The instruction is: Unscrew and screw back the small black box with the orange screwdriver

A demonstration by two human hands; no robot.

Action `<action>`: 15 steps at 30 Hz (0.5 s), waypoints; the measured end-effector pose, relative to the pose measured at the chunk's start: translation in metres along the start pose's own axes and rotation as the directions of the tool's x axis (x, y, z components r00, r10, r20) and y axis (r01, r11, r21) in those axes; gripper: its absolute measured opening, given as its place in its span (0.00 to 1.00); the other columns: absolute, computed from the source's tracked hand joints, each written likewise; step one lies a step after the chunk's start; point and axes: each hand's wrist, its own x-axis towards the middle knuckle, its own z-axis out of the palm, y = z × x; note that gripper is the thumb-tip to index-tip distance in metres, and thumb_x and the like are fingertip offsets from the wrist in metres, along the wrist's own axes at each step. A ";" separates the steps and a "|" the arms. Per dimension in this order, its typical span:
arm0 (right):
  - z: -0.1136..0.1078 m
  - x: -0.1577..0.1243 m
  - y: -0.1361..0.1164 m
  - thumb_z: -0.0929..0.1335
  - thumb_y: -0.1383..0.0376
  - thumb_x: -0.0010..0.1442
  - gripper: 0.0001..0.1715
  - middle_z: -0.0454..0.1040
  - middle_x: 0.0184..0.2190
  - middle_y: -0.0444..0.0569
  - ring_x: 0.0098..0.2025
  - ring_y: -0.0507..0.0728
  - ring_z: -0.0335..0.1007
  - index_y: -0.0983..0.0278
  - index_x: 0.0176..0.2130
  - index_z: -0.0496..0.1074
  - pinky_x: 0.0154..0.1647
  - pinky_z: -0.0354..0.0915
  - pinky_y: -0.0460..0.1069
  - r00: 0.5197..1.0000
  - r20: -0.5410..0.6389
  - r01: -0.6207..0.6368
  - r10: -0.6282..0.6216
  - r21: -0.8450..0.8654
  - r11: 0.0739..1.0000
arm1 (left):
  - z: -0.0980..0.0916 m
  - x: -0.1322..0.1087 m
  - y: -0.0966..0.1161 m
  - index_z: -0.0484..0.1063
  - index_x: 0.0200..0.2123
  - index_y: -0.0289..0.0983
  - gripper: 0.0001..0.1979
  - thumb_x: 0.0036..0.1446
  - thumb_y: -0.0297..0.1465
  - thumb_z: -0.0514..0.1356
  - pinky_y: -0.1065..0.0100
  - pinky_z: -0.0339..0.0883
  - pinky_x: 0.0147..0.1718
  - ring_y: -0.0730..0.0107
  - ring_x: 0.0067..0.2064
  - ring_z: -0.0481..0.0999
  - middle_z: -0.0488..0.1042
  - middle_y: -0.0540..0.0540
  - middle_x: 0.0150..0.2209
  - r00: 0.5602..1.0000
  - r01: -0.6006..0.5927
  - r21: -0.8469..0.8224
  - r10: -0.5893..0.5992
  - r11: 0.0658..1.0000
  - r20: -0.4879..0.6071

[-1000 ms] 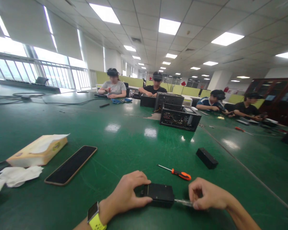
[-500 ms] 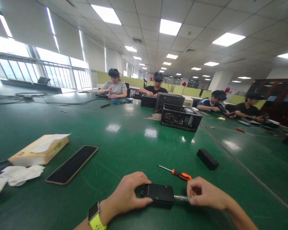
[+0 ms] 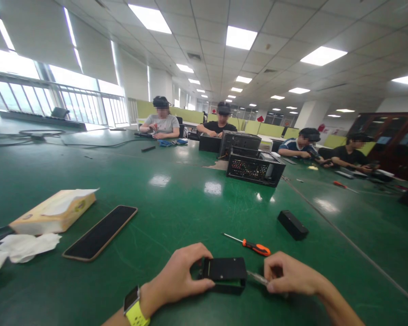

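Near the front edge of the green table lies a black rectangular box (image 3: 226, 270), its side facing me showing a gap. My left hand (image 3: 182, 276) grips its left end between thumb and fingers. To the right of the box, my right hand (image 3: 290, 275) pinches a thin, pale, shiny tool (image 3: 258, 278) whose tip is beside the box's right end. What the tool is, I cannot make out. Behind my right hand rests an orange and black screwdriver (image 3: 256, 247). A second black piece (image 3: 293, 224) sits farther back on the right.
A phone (image 3: 101, 232), a tissue box (image 3: 56, 213) and crumpled tissues (image 3: 29, 247) lie at the left. Open black computer cases (image 3: 255, 166) stand at the far middle of the table (image 3: 177, 199). Several people work along the far side.
The tool in my right hand has tilted and its tip now stands at the box's upper right corner. The box's front side shows a wider gap, with its top raised slightly.
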 end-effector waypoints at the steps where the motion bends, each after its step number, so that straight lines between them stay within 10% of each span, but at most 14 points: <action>1: -0.004 -0.002 0.003 0.73 0.61 0.47 0.11 0.68 0.19 0.39 0.20 0.48 0.61 0.66 0.27 0.71 0.21 0.57 0.42 1.000 -0.016 -0.010 0.010 -0.005 1.000 | 0.000 0.000 0.000 0.73 0.42 0.39 0.16 0.50 0.33 0.69 0.68 0.65 0.38 0.64 0.37 0.72 0.74 0.48 0.38 1.000 0.003 0.001 -0.003 1.000 0.005; 7: -0.005 0.002 0.008 0.75 0.64 0.44 0.10 0.68 0.19 0.40 0.23 0.49 0.61 0.67 0.26 0.74 0.23 0.52 0.43 0.992 -0.122 -0.043 0.027 -0.129 0.991 | 0.000 -0.001 -0.002 0.72 0.43 0.39 0.18 0.48 0.34 0.71 0.68 0.65 0.39 0.63 0.38 0.72 0.74 0.48 0.39 1.000 -0.009 -0.026 0.009 1.000 0.007; 11: 0.013 0.009 -0.014 0.71 0.58 0.55 0.12 0.68 0.22 0.41 0.26 0.52 0.61 0.66 0.32 0.76 0.27 0.55 0.46 0.935 -0.303 0.083 -0.182 -0.312 0.946 | 0.001 -0.001 -0.003 0.72 0.43 0.38 0.18 0.49 0.35 0.71 0.69 0.64 0.38 0.64 0.38 0.72 0.74 0.48 0.39 1.000 -0.019 -0.035 0.019 0.999 0.010; 15: 0.038 0.012 -0.038 0.78 0.50 0.44 0.38 0.76 0.41 0.49 0.37 0.58 0.70 0.62 0.52 0.74 0.39 0.63 0.49 0.890 -0.278 0.239 -0.362 -0.391 0.889 | 0.002 -0.001 -0.004 0.73 0.43 0.38 0.18 0.49 0.35 0.71 0.69 0.64 0.37 0.64 0.37 0.72 0.74 0.48 0.39 1.000 -0.023 -0.047 0.024 0.999 0.010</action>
